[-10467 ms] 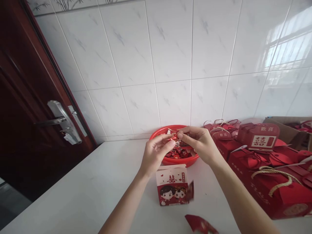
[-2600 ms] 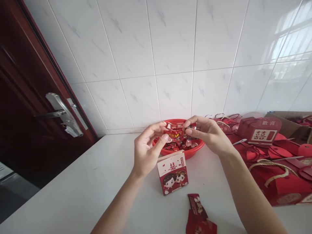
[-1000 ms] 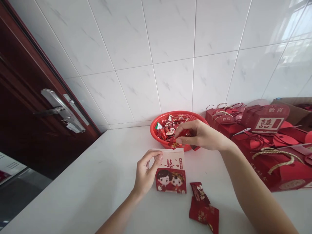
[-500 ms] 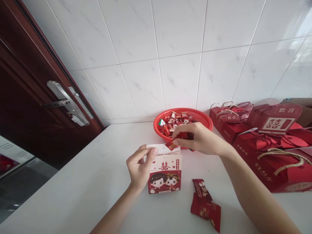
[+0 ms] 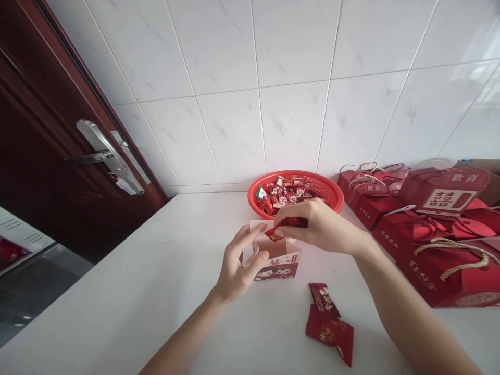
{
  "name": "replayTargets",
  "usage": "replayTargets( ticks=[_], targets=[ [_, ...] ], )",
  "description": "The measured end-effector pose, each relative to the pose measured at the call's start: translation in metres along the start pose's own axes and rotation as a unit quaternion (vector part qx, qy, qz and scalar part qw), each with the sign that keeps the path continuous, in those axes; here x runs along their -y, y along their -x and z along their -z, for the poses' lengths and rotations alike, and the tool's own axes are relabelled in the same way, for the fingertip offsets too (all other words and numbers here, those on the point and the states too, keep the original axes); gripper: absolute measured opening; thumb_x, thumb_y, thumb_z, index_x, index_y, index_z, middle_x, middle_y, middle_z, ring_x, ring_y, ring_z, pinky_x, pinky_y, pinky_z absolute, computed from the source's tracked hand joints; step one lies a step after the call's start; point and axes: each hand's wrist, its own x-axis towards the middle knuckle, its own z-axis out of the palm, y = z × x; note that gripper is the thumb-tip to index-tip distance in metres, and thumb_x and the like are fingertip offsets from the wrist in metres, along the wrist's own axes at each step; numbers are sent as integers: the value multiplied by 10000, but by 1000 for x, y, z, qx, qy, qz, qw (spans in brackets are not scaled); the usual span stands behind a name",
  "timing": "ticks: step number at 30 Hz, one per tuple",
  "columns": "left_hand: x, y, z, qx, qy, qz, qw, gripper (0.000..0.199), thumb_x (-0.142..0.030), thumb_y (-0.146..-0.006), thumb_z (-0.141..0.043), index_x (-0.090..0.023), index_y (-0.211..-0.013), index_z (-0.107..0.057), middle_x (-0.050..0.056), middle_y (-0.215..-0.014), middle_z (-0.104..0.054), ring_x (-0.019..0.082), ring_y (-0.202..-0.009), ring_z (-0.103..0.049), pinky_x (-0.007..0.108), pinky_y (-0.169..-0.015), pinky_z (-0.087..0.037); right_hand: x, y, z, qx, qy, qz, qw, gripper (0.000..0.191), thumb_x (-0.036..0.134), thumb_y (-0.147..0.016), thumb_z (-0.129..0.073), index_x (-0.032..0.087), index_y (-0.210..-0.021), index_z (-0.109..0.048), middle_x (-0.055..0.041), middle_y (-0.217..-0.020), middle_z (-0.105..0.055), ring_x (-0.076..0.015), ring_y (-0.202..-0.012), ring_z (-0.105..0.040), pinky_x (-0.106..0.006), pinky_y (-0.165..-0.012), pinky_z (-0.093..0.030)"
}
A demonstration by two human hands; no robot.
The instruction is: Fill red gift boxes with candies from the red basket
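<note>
My left hand (image 5: 240,268) grips the left side of a small paper candy box (image 5: 278,272), thumb at the front and fingers along the raised flap. The box has cartoon faces and red characters on its front; its top is open and tilted toward me. My right hand (image 5: 322,227) pinches a red wrapped candy (image 5: 274,235) at the box's opening, below the back flap. Part of that candy is hidden behind my fingers. Two more wrapped candies, a dark red one (image 5: 324,301) and a brighter red one (image 5: 331,332), lie touching on the table at the right.
Behind my hands, a red plastic basket (image 5: 253,208) holds many wrapped candies. Red gift boxes (image 5: 406,255) with rope handles crowd the right side of the white table (image 5: 172,271). A tiled wall (image 5: 226,135) rises behind; a dark red door (image 5: 50,135) stands at the left.
The box has tipped so its open top faces me, and my left hand has moved slightly right with it. The candy in my right hand is now at the opening.
</note>
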Motion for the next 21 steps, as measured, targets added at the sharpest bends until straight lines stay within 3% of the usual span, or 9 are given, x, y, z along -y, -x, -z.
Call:
replayTargets(
  ticks=[6,11,15,21],
  targets=[
    [4,-1,-3,-15,45,58,997,468,-323,-853,-696,-256,-1316,-664,60,-1039,-637,235,-1025,-625,372,-903,-543,1,-5,-9,-10,77,-33,996,81,249,-873,-682,191,-926,-701,18,-660,-622,-103,-543,-448,-249,-543,-343],
    [6,-1,-4,-22,49,62,997,490,-342,-840,-714,-262,-1320,-662,18,-894,-595,179,-862,-605,350,-870,-539,-4,-5,-9,-30,1,27,999,268,225,-944,-541,194,-1188,-646,-55,-932,-725,-151,-695,-613,-281,-635,-471],
    [8,0,-4,-26,65,79,994,499,-364,-835,-723,-273,-1322,-663,28,-924,-590,182,-883,-590,335,-867,-534,-8,-5,-11,-29,-24,42,998,335,151,-940,-493,226,-1239,-624,-68,-1110,-731,-196,-878,-686,-317,-732,-532],
    [6,-2,-6,-24,92,80,992,505,-352,-831,-733,-268,-1323,-661,48,-1009,-612,205,-971,-605,339,-898,-532,-4,-8,-19,-26,-8,26,999,271,105,-902,-540,207,-1134,-637,-47,-1012,-742,-188,-838,-693,-316,-746,-530]
  ],
)
